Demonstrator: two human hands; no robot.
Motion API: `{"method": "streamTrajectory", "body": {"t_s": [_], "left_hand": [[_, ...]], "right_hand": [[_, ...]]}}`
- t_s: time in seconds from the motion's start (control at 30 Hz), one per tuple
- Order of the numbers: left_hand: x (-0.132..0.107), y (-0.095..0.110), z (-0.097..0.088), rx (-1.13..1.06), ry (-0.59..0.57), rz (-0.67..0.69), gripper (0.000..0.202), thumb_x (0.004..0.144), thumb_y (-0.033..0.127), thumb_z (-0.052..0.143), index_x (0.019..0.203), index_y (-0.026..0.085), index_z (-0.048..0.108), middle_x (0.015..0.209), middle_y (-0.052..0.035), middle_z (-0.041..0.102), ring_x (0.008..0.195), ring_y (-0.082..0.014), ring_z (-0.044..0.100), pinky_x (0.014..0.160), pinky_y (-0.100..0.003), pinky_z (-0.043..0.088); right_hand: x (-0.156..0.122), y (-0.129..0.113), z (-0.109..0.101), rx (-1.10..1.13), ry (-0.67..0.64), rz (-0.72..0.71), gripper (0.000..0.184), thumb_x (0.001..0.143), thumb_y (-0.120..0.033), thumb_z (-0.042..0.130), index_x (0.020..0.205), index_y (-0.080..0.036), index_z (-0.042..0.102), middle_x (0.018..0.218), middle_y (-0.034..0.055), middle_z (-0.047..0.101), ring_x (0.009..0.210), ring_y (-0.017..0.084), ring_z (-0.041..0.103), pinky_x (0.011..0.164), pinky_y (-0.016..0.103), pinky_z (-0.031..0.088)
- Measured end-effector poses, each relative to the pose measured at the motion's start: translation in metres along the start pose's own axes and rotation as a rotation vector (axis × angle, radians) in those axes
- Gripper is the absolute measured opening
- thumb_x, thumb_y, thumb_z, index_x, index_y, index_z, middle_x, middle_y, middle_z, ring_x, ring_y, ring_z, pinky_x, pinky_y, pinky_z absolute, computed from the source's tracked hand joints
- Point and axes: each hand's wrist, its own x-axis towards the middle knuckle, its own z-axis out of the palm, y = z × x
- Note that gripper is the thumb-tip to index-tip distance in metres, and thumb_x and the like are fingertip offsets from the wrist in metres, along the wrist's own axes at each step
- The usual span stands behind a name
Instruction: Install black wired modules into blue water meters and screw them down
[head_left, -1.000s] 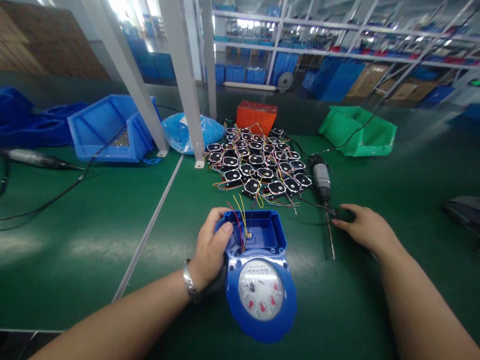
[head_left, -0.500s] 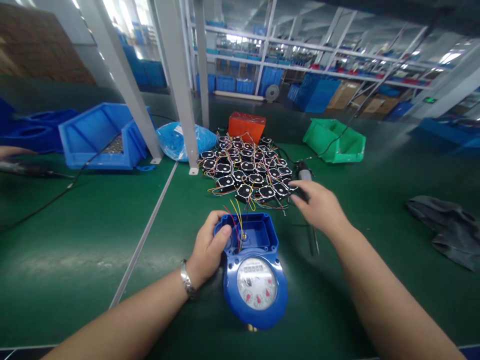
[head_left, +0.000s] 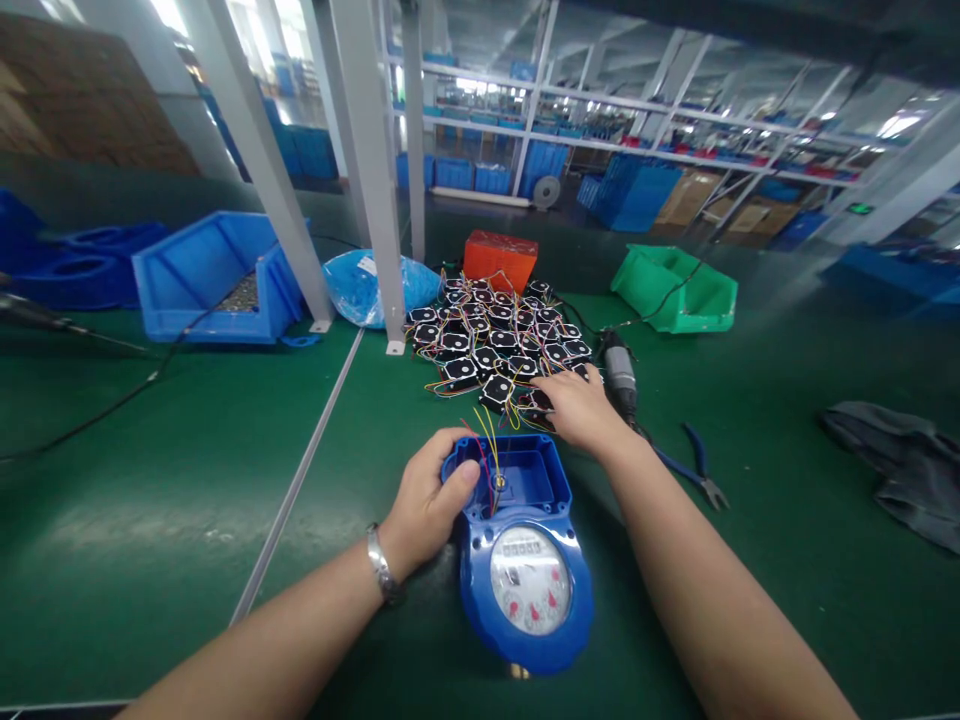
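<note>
My left hand is closed on the upper left corner of a blue water meter, its thumb over the rim. The meter has a round dial with red pointers and an open box compartment. Red and yellow wires rise from this compartment. At the front of a pile of black wired modules, my right hand grips the edge of one black module; its thumb is mostly hidden. An electric screwdriver lies just right of that hand.
Blue-handled pliers lie right of my right forearm. Behind the pile stands an orange-red box; a green bin is at the right. Left are a post, a blue bag, a blue bin and a cable.
My right hand has moved left from the electric screwdriver to the front modules, and the pliers have come into view. My left hand still holds the water meter.
</note>
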Motion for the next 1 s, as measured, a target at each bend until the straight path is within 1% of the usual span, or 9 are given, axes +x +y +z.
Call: {"method": "streamTrajectory", "body": {"t_s": [0.2, 0.33, 0.43, 0.5, 0.57, 0.73, 0.87, 0.93, 1.0], "left_hand": [[0.001, 0.002, -0.002, 0.0, -0.016, 0.05, 0.035, 0.083, 0.044, 0.04, 0.097, 0.014, 0.052, 0.089, -0.0054, 0.055, 0.082, -0.0174, 0.052, 0.073, -0.028, 0.04], [0.004, 0.0, -0.003, -0.064, 0.018, 0.04, 0.044, 0.084, 0.05, 0.035, 0.097, 0.014, 0.055, 0.094, -0.0072, 0.057, 0.089, -0.019, 0.053, 0.08, -0.031, 0.039], [0.009, -0.005, -0.002, -0.249, 0.11, -0.135, 0.049, 0.085, 0.053, 0.029, 0.095, 0.014, 0.057, 0.096, -0.0085, 0.059, 0.092, -0.0199, 0.054, 0.083, -0.033, 0.04], [0.013, -0.009, -0.002, -0.372, 0.16, -0.268, 0.046, 0.084, 0.053, 0.032, 0.094, 0.014, 0.057, 0.094, -0.0085, 0.061, 0.09, -0.0197, 0.056, 0.08, -0.033, 0.042], [0.017, -0.011, -0.003, -0.409, 0.186, -0.316, 0.043, 0.081, 0.052, 0.04, 0.092, 0.014, 0.057, 0.093, -0.0076, 0.061, 0.087, -0.0192, 0.056, 0.077, -0.031, 0.044], [0.018, -0.013, -0.007, -0.295, 0.2, -0.276, 0.038, 0.079, 0.048, 0.046, 0.092, 0.015, 0.059, 0.091, -0.0059, 0.062, 0.085, -0.0175, 0.057, 0.075, -0.028, 0.044], [0.021, -0.013, -0.012, -0.223, 0.26, -0.177, 0.032, 0.077, 0.043, 0.054, 0.091, 0.016, 0.062, 0.09, -0.0047, 0.063, 0.083, -0.0162, 0.057, 0.076, -0.028, 0.043], [0.028, -0.007, -0.016, -0.241, 0.305, -0.106, 0.03, 0.075, 0.04, 0.057, 0.092, 0.016, 0.062, 0.093, -0.0053, 0.063, 0.086, -0.0165, 0.056, 0.078, -0.029, 0.043], [0.038, 0.007, -0.02, -0.268, 0.27, -0.051, 0.033, 0.073, 0.039, 0.06, 0.097, 0.016, 0.061, 0.099, -0.007, 0.062, 0.092, -0.0181, 0.056, 0.08, -0.03, 0.044]], "right_hand": [[0.001, 0.011, 0.006, 0.063, 0.031, 0.047, 0.026, 0.068, -0.019, 0.06, 0.094, -0.018, 0.058, 0.097, 0.0051, 0.06, 0.098, 0.025, 0.05, 0.093, 0.047, 0.024], [-0.002, 0.009, -0.005, 0.109, 0.12, 0.092, 0.024, 0.069, -0.024, 0.062, 0.092, -0.019, 0.059, 0.093, 0.0037, 0.06, 0.094, 0.024, 0.053, 0.091, 0.044, 0.029], [-0.006, 0.0, -0.02, 0.179, 0.255, 0.118, 0.026, 0.071, -0.024, 0.06, 0.096, -0.017, 0.058, 0.098, 0.0048, 0.058, 0.094, 0.021, 0.053, 0.085, 0.035, 0.038], [-0.009, -0.007, -0.028, 0.234, 0.389, 0.135, 0.025, 0.07, -0.022, 0.061, 0.094, -0.016, 0.059, 0.097, 0.0055, 0.057, 0.093, 0.019, 0.053, 0.081, 0.031, 0.041], [-0.011, -0.011, -0.032, 0.26, 0.481, 0.147, 0.023, 0.07, -0.022, 0.061, 0.092, -0.016, 0.06, 0.095, 0.0058, 0.057, 0.091, 0.019, 0.053, 0.081, 0.031, 0.042], [-0.012, -0.008, -0.038, 0.371, 0.542, 0.172, 0.022, 0.065, -0.018, 0.065, 0.086, -0.014, 0.061, 0.09, 0.0055, 0.058, 0.086, 0.018, 0.054, 0.078, 0.031, 0.043], [-0.017, -0.014, -0.047, 0.567, 0.638, 0.11, 0.018, 0.062, -0.018, 0.066, 0.079, -0.014, 0.059, 0.085, 0.0027, 0.059, 0.08, 0.015, 0.054, 0.074, 0.029, 0.043], [-0.021, -0.023, -0.052, 0.637, 0.676, 0.049, 0.017, 0.063, -0.018, 0.066, 0.077, -0.015, 0.058, 0.087, 0.002, 0.059, 0.082, 0.014, 0.054, 0.076, 0.029, 0.042], [-0.027, -0.032, -0.057, 0.668, 0.705, -0.011, 0.016, 0.064, -0.019, 0.066, 0.077, -0.014, 0.057, 0.088, 0.0018, 0.059, 0.086, 0.014, 0.055, 0.08, 0.029, 0.042]]}}
